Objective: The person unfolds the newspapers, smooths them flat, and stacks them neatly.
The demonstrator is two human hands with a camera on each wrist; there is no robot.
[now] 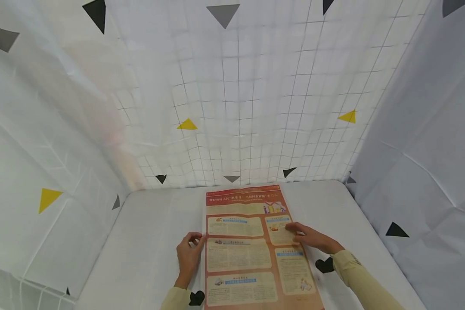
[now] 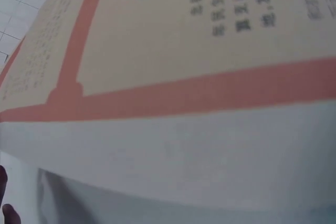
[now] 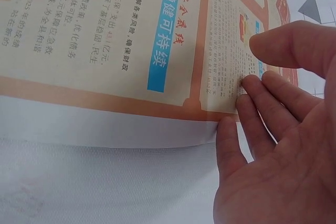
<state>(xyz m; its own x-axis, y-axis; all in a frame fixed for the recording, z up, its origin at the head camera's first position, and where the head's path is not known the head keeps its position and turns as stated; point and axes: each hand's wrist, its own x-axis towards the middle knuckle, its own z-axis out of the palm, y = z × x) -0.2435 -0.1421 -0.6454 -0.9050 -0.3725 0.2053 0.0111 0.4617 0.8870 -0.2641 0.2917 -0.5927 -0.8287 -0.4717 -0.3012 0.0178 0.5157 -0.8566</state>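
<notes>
You have room on the table (image 1: 139, 241) left of your left hand (image 1: 190, 256), and beyond your right hand (image 1: 314, 237) beside the newspaper (image 1: 238, 256). The back wall (image 1: 240, 107) blocks you just past its far edge; your right sleeve (image 1: 362, 277) crosses the nearer right side.

- Head: from near side, above; faces far and downward.
- Left wrist: close over printed sheet (image 1: 238, 255), left edge.
- Right wrist: close over right edge; all share sheet.

One newspaper (image 1: 240, 257), two hands (image 1: 188, 257) (image 1: 314, 238), three yellow triangles (image 1: 187, 125) (image 1: 348, 116) (image 1: 49, 199)
</notes>
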